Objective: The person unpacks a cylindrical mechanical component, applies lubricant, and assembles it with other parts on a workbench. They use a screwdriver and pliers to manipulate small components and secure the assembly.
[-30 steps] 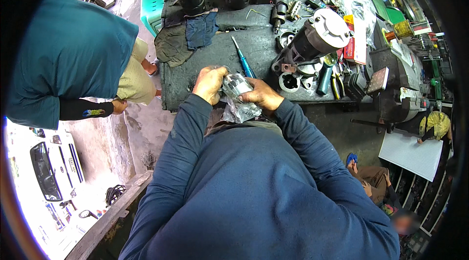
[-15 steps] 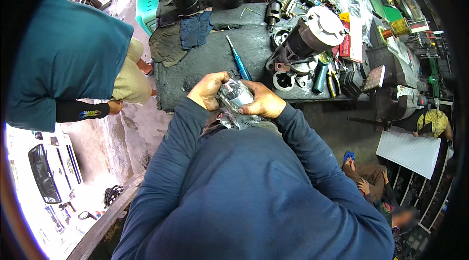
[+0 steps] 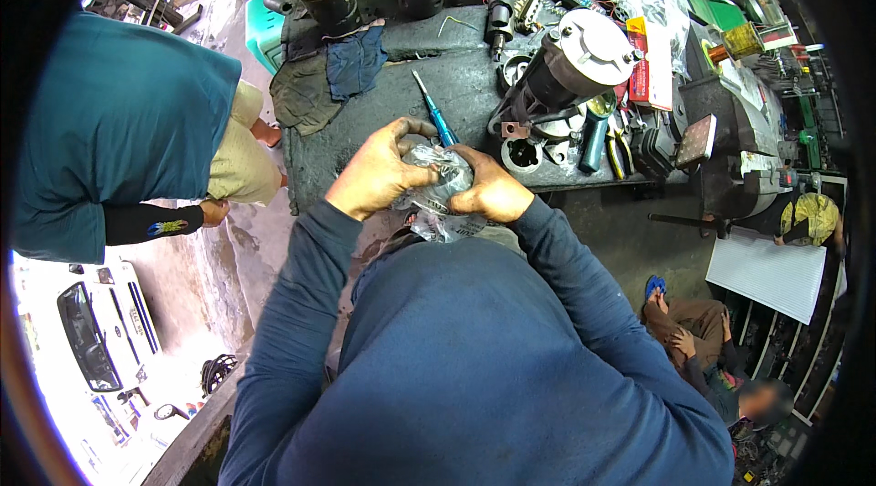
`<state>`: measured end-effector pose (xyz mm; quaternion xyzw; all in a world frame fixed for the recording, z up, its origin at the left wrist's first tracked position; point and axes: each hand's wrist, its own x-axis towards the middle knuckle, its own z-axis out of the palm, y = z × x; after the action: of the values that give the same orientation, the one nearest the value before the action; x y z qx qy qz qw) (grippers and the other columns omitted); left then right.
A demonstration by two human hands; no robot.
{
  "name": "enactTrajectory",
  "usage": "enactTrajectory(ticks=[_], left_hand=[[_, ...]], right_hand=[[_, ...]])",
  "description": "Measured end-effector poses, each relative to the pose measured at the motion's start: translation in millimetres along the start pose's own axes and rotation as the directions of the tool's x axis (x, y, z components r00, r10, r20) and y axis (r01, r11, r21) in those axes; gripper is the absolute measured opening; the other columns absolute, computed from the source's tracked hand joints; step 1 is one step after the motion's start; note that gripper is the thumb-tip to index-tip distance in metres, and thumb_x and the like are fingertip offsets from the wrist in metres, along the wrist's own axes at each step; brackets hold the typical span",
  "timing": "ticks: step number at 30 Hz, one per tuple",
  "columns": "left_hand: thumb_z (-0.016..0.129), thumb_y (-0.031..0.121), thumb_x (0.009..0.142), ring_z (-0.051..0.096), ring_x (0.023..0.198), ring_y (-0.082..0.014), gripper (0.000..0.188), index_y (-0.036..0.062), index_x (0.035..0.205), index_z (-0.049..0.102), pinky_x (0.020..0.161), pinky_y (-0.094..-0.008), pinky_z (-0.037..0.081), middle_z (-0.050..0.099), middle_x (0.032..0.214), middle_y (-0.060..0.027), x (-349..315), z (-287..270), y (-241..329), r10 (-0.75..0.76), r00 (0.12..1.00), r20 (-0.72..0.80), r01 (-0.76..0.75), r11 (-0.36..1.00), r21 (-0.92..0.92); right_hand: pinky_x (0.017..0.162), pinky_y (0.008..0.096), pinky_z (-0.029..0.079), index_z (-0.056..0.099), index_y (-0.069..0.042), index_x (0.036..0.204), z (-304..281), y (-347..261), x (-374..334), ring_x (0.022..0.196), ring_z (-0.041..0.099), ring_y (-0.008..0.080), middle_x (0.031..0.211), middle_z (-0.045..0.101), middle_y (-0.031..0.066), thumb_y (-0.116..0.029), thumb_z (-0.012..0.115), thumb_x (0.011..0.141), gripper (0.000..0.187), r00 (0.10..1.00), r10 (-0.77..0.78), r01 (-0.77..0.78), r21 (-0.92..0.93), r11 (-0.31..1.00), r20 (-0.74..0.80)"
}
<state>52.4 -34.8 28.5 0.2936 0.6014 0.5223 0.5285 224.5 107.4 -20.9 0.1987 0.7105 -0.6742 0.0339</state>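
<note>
A crumpled clear plastic bag is held in front of my chest at the bench's near edge; what lies inside it is hard to make out. My right hand grips its right side, thumb toward me. On the other side, my left hand has its thumb against the plastic and its fingers curled over the far side, in a looser hold. Just beyond the bag lies a screwdriver with a blue handle, on the dark workbench.
A starter motor stands on the bench to the right, with metal housings, green-handled tool and pliers beside it. Rags and a can of tools sit at the left. One person stands left; another sits lower right.
My left hand has shifted left and loosened its fingers around the plastic bag, which looks more crumpled. My right hand keeps its grip. The view has moved slightly.
</note>
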Motion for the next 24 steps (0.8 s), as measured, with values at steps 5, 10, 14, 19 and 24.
enactTrajectory(ticks=[5,10,14,19,24], left_hand=[[0.075,0.001,0.078,0.070,0.084,-0.0179,0.032,-0.0041,0.109,0.067,0.078,-0.0310,0.054,0.073,0.093,-0.0153,-1.9,-6.8,10.8,0.114,0.991,-0.066,-0.062,0.848,0.526],[0.075,0.004,0.074,0.073,0.086,-0.0344,0.026,-0.0006,0.100,0.073,0.075,-0.0389,0.057,0.073,0.093,-0.0205,-9.0,1.9,9.3,0.485,0.863,-0.144,-0.151,0.518,0.842],[0.075,0.003,0.074,0.074,0.086,-0.0342,0.029,-0.0012,0.102,0.074,0.078,-0.0377,0.058,0.074,0.095,-0.0182,-11.0,-10.8,11.9,0.542,0.838,-0.058,-0.273,0.510,0.816],[0.065,0.000,0.080,0.073,0.084,-0.0161,0.024,-0.0069,0.100,0.074,0.079,-0.0310,0.057,0.077,0.092,-0.0161,-8.6,-19.6,13.5,0.277,0.957,-0.090,-0.189,0.826,0.532],[0.066,0.002,0.083,0.072,0.083,-0.0179,0.024,-0.0081,0.104,0.071,0.079,-0.0306,0.057,0.075,0.095,-0.0113,1.4,-41.4,0.5,-0.159,0.987,0.004,0.151,0.942,0.299]], right_hand=[[0.090,0.0300,0.052,0.053,0.008,0.137,-0.2,-13.9,5.2,0.097,0.063,0.0164,0.112,0.070,0.0133,-0.013,0.079,0.069,0.076,0.998,0.038,-0.036,-0.048,0.998,0.041],[0.085,0.0308,0.054,0.056,0.009,0.135,-3.0,-24.9,2.7,0.091,0.065,0.0174,0.104,0.072,0.0147,-0.017,0.081,0.069,0.075,0.996,0.075,-0.073,-0.046,0.996,0.048],[0.082,0.0317,0.053,0.059,0.005,0.129,-0.1,-26.7,3.2,0.086,0.063,0.0166,0.100,0.071,0.0128,-0.018,0.080,0.069,0.068,0.993,0.000,0.013,-0.110,0.994,0.116],[0.085,0.0331,0.054,0.061,0.002,0.123,1.9,-37.9,1.7,0.088,0.064,0.0175,0.099,0.072,0.0115,-0.018,0.080,0.067,0.063,0.969,-0.075,0.099,-0.090,0.991,0.234],[0.090,0.0320,0.053,0.061,0.002,0.123,12.4,-51.2,-6.6,0.091,0.063,0.0148,0.103,0.071,0.0082,-0.012,0.079,0.065,0.063,0.953,-0.156,0.174,-0.048,0.984,0.261]])
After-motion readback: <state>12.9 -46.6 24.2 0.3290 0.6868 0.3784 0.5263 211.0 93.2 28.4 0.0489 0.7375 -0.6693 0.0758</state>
